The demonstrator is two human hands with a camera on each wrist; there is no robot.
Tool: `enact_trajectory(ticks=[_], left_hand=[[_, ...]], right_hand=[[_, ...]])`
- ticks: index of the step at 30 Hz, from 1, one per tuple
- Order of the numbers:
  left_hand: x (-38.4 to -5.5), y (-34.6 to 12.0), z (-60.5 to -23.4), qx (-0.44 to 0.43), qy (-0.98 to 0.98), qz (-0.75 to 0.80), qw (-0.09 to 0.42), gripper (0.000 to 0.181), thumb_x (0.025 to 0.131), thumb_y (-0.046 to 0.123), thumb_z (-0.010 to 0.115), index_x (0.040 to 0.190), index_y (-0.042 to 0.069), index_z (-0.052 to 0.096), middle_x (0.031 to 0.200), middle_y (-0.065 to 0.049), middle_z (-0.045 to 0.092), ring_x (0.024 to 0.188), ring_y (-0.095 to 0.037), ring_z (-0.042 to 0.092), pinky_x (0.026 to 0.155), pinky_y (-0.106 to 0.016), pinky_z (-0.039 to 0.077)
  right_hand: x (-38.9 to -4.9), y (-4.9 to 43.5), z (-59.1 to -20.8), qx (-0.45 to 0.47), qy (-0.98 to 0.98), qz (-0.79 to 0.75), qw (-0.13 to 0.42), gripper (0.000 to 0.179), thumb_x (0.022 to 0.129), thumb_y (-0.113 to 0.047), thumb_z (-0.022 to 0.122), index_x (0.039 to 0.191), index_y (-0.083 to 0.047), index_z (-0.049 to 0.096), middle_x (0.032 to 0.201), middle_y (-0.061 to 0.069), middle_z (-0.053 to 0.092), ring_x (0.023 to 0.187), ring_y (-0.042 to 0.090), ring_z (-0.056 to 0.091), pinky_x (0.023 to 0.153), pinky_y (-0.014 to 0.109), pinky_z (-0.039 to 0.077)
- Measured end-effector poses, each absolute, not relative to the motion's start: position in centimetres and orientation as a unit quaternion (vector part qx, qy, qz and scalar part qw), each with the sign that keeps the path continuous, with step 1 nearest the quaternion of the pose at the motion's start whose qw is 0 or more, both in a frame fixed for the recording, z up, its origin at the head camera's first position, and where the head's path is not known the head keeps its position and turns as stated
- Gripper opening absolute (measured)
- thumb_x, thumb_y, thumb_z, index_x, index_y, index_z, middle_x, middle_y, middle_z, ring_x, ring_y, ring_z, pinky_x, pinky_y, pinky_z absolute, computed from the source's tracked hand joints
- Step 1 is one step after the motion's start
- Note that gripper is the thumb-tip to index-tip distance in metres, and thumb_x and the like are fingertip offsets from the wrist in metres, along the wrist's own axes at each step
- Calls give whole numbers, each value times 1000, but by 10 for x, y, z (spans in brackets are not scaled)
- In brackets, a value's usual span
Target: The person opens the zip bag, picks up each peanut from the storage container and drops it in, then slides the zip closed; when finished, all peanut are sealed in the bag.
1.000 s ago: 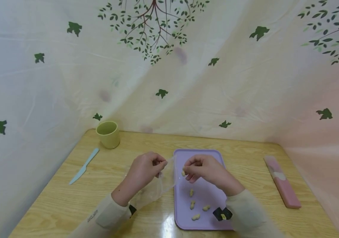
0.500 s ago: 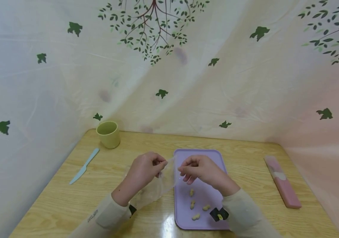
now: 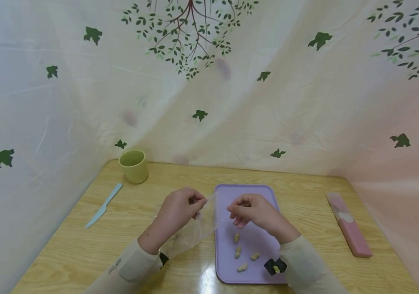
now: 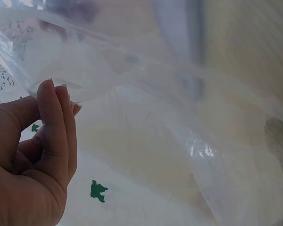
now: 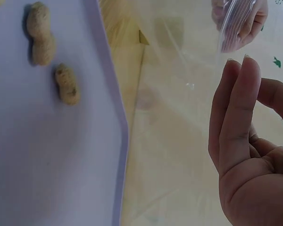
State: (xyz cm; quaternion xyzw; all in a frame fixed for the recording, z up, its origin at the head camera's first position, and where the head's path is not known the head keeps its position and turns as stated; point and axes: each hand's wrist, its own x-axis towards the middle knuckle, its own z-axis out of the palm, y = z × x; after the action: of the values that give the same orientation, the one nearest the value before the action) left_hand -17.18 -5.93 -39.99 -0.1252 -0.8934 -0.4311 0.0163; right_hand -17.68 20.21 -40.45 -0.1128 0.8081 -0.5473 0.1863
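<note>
My left hand [image 3: 180, 212] pinches the upper edge of a clear plastic zip bag [image 3: 189, 237], which hangs over the table left of the tray. A peanut [image 4: 277, 143] shows through the plastic at the right edge of the left wrist view. My right hand [image 3: 255, 210] is above the purple tray [image 3: 264, 241], apart from the bag, with fingers relaxed and no object visible in them. Several peanuts [image 3: 242, 268] lie on the tray below that hand; the right wrist view shows one peanut [image 5: 67, 84] close to the tray's rim.
A yellow-green cup [image 3: 134, 166] stands at the back left, with a light blue knife [image 3: 104, 205] in front of it. On the right lies a long pink case [image 3: 350, 226]. A printed curtain [image 3: 231, 122] encloses the wooden table [image 3: 301, 196].
A second ago my right hand held a peanut; now none shows there. That hand moved left to the bag, then back right. My left hand stayed in place with the bag.
</note>
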Motion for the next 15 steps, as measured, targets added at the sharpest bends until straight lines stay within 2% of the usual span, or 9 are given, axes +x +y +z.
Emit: enact_trajectory(ticks=[7, 15], left_hand=[[-175, -60, -400, -126, -895, -428, 14, 6, 100, 18, 77, 96, 14, 80, 78, 5, 71, 59, -6, 65, 56, -24, 53], [-179, -59, -401, -119, -894, -433, 5, 6, 100, 18, 76, 97, 13, 80, 80, 3, 72, 61, -7, 66, 56, -25, 54]], right_hand=[[-182, 210, -419, -96, 817, -534, 194, 39, 102, -31, 75, 114, 5, 72, 99, 20, 78, 75, 16, 74, 72, 35, 66], [-189, 220, -439, -84, 841, -493, 206, 23, 100, -19, 73, 109, 2, 76, 92, 14, 78, 72, 15, 73, 68, 33, 64]])
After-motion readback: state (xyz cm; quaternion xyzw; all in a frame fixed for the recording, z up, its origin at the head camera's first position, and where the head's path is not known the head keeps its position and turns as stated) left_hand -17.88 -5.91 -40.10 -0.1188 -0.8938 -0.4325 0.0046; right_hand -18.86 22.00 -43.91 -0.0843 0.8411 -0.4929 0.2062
